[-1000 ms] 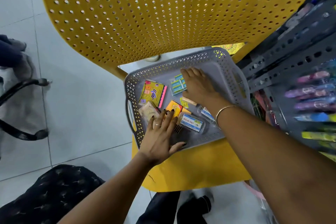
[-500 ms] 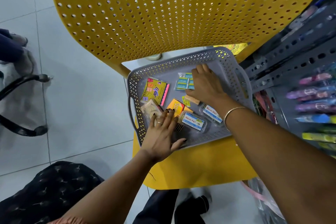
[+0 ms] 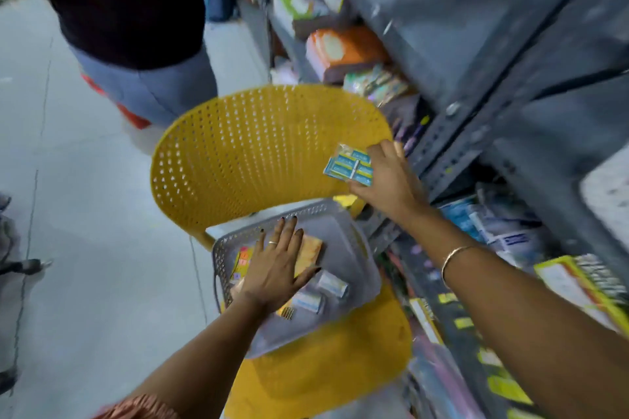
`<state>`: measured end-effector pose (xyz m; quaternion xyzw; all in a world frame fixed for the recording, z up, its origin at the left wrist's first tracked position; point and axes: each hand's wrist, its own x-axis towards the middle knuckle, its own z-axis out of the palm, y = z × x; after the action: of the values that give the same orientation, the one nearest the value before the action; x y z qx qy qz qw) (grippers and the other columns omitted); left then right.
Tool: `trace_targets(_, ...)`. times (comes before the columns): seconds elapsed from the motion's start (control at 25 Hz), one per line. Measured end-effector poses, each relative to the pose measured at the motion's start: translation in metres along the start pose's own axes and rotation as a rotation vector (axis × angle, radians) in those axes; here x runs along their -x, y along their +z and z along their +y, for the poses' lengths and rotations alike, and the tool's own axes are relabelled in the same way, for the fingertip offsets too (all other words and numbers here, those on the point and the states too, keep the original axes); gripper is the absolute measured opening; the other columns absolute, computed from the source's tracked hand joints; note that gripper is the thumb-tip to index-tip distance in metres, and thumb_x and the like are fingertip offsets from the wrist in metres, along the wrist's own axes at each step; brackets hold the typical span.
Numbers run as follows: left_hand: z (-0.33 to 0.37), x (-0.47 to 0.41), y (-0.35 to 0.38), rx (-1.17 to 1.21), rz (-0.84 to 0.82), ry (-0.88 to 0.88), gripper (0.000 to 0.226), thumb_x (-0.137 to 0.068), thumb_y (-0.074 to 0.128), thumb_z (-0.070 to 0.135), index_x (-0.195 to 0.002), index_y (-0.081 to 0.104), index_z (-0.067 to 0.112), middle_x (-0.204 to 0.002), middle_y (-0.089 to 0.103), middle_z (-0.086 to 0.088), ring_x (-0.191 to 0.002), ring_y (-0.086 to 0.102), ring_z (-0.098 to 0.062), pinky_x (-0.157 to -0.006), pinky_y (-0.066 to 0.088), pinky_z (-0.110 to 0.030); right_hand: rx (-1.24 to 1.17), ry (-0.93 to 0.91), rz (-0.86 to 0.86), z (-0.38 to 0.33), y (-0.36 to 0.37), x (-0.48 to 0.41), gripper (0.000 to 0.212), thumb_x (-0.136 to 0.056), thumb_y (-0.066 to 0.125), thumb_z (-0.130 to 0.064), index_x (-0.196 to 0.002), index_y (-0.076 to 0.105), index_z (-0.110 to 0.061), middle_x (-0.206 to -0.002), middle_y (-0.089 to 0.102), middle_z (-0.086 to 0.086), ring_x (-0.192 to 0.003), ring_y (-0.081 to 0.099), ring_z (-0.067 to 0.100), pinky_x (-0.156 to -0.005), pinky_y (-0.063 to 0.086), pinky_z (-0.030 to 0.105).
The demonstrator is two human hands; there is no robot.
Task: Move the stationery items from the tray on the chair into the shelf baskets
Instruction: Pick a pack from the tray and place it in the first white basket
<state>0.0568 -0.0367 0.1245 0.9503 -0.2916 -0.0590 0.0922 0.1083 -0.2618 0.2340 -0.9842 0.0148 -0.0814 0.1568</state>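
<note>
A grey perforated tray (image 3: 354,269) rests on the seat of a yellow chair (image 3: 258,146). My right hand (image 3: 388,180) is raised above the tray's far corner, near the grey shelf, and grips a clear packet of blue-labelled items (image 3: 349,165). My left hand (image 3: 275,269) lies flat with fingers spread on the packets in the tray, covering an orange pack (image 3: 311,250) and a yellow card (image 3: 241,260). Two small clear boxes with blue labels (image 3: 320,292) lie beside that hand. The view is blurred by motion.
A grey metal shelf (image 3: 476,61) packed with stationery fills the right side. Another person (image 3: 136,27) stands on the tiled floor behind the chair at the upper left. Dark shapes sit at the left edge.
My right hand has lifted the blue-labelled packet out of the tray and carried it up toward the shelf. My left hand slid further over the packets. The camera tilted up.
</note>
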Motion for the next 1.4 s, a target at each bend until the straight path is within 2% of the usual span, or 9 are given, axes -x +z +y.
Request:
trace_targets(0.08, 0.014, -0.023, -0.039, 0.0, 0.104, 0.094, 0.082, -0.092, 0.012, 0.065, -0.126, 0.053, 0.002, -0.142, 0.041, -0.017, -0.129, 0.038, -0.032, -0.096, 0.037, -0.054, -0.024, 0.056, 0.072, -0.006, -0.059, 0.003, 0.05, -0.067, 0.071, -0.034, -0.103, 0.054, -0.003, -0.109, 0.053, 0.018, -0.11, 0.043, 0.033, -0.089, 0.038, 0.041)
trace_targets(0.24, 0.063, -0.072, -0.118, -0.005, 0.25, 0.34, 0.082, -0.094, 0.012, 0.062, -0.125, 0.054, -0.002, -0.14, 0.042, -0.02, -0.13, 0.03, -0.03, -0.099, 0.023, -0.047, -0.097, 0.149, 0.235, -0.004, -0.172, 0.023, 0.05, -0.066, 0.069, -0.039, -0.103, 0.058, -0.006, -0.103, 0.056, 0.015, -0.106, 0.045, 0.03, -0.089, 0.04, 0.038)
trace_targets(0.36, 0.114, -0.103, -0.153, -0.004, 0.29, 0.519, 0.082, -0.094, 0.015, 0.06, -0.124, 0.052, -0.007, -0.135, 0.046, -0.026, -0.126, 0.037, -0.034, -0.103, 0.021, -0.041, -0.065, 0.251, 0.342, 0.016, -0.232, 0.046, 0.044, -0.069, 0.069, -0.037, -0.099, 0.058, -0.007, -0.102, 0.056, 0.012, -0.105, 0.045, 0.029, -0.09, 0.041, 0.039)
trace_targets(0.48, 0.165, -0.127, -0.168, -0.012, 0.332, 0.67, 0.083, -0.094, 0.015, 0.06, -0.12, 0.053, -0.008, -0.127, 0.052, -0.026, -0.119, 0.04, -0.035, -0.107, 0.014, -0.034, 0.004, 0.327, 0.356, 0.041, -0.273, 0.077, 0.048, -0.069, 0.07, -0.037, -0.103, 0.057, -0.007, -0.107, 0.056, 0.014, -0.108, 0.045, 0.029, -0.092, 0.04, 0.039)
trace_targets(0.72, 0.208, -0.145, -0.162, -0.058, 0.284, 0.738, 0.085, -0.091, 0.016, 0.066, -0.123, 0.054, -0.004, -0.12, 0.056, -0.023, -0.107, 0.052, -0.037, -0.097, 0.028, -0.04, 0.083, 0.578, 0.361, 0.103, -0.302, 0.152, 0.054, -0.072, 0.071, -0.036, -0.114, 0.056, -0.005, -0.116, 0.056, 0.016, -0.115, 0.044, 0.03, -0.097, 0.035, 0.033)
trace_targets(0.92, 0.229, -0.167, -0.153, -0.039, 0.245, 0.847, 0.087, -0.086, 0.03, 0.069, -0.132, 0.043, -0.003, -0.132, 0.049, -0.02, -0.121, 0.044, -0.032, -0.104, 0.024, -0.038, 0.123, 0.818, 0.257, 0.153, -0.298, 0.209, 0.057, -0.072, 0.069, -0.041, -0.116, 0.055, -0.007, -0.121, 0.054, 0.015, -0.118, 0.044, 0.029, -0.096, 0.04, 0.034)
trace_targets(1.08, 0.237, -0.177, -0.153, -0.003, 0.174, 0.911, 0.092, -0.084, 0.023, 0.076, -0.135, 0.042, 0.002, -0.136, 0.048, -0.016, -0.123, 0.045, -0.029, -0.103, 0.035, -0.039, 0.168, 0.957, 0.155, 0.184, -0.294, 0.226, 0.06, -0.072, 0.068, -0.044, -0.115, 0.056, -0.005, -0.12, 0.055, 0.016, -0.115, 0.048, 0.031, -0.091, 0.049, 0.036)
trace_targets(1.28, 0.239, -0.178, -0.151, -0.048, 0.169, 0.896, 0.091, -0.085, 0.018, 0.074, -0.13, 0.047, 0.001, -0.13, 0.054, -0.017, -0.117, 0.051, -0.03, -0.098, 0.038, -0.045, 0.221, 1.02, 0.061, 0.208, -0.296, 0.221, 0.052, -0.071, 0.067, -0.041, -0.108, 0.059, -0.005, -0.112, 0.061, 0.017, -0.103, 0.058, 0.031, -0.08, 0.052, 0.034)
trace_targets(1.4, 0.239, -0.179, -0.149, -0.075, 0.156, 0.899, 0.09, -0.085, 0.017, 0.074, -0.131, 0.046, 0.002, -0.13, 0.052, -0.016, -0.118, 0.048, -0.03, -0.104, 0.033, -0.044, 0.218, 1.031, -0.002, 0.214, -0.293, 0.213, 0.05, -0.074, 0.066, -0.039, -0.109, 0.056, -0.005, -0.113, 0.061, 0.016, -0.102, 0.058, 0.032, -0.08, 0.05, 0.035)
